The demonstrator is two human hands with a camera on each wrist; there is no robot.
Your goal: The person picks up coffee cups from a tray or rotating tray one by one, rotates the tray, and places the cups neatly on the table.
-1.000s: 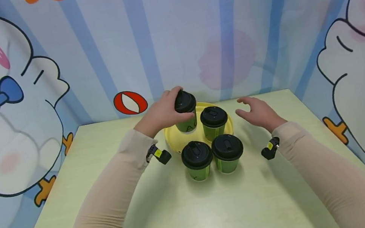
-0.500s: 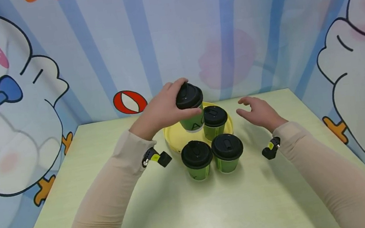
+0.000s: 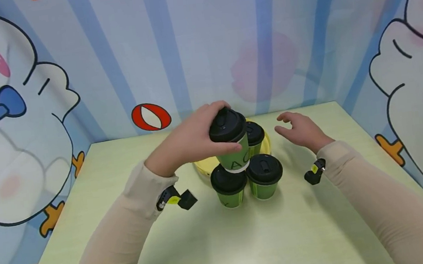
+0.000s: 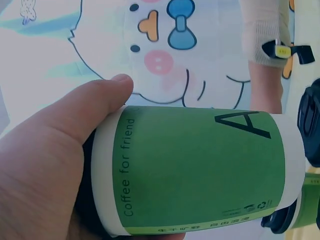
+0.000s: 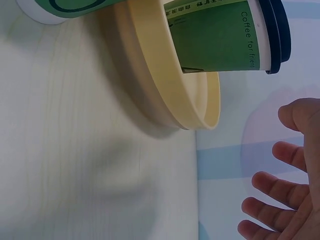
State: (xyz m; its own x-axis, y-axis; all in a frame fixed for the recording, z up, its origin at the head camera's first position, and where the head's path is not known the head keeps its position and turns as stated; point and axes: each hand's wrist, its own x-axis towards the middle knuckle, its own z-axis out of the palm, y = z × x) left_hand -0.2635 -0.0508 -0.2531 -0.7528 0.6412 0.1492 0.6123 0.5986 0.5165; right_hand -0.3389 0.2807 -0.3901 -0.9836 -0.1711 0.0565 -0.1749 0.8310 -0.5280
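My left hand (image 3: 192, 136) grips a green paper coffee cup (image 4: 200, 170) with a black lid, thumb on one side near the lid and fingers round the other. This cup is held upright, raised above the front-left cup (image 3: 229, 187); whether the two touch I cannot tell. Beside that one stands the front-right cup (image 3: 265, 177), also green and black-lidded. Another lidded cup (image 5: 215, 37) stands on the round yellow tray (image 5: 155, 60), partly hidden behind the held cup in the head view. My right hand (image 3: 300, 130) hovers right of the tray, fingers loosely spread, holding nothing.
The pale wooden table (image 3: 256, 241) ends at a printed fabric backdrop (image 3: 200, 41) close behind the tray. Cartoon ducks cover the side walls. The two front cups stand on the table just before the tray's near rim.
My left hand has lifted the coffee cup from the tray and brought it right and towards me, over the front-left cup. The right hand has stayed nearly still.
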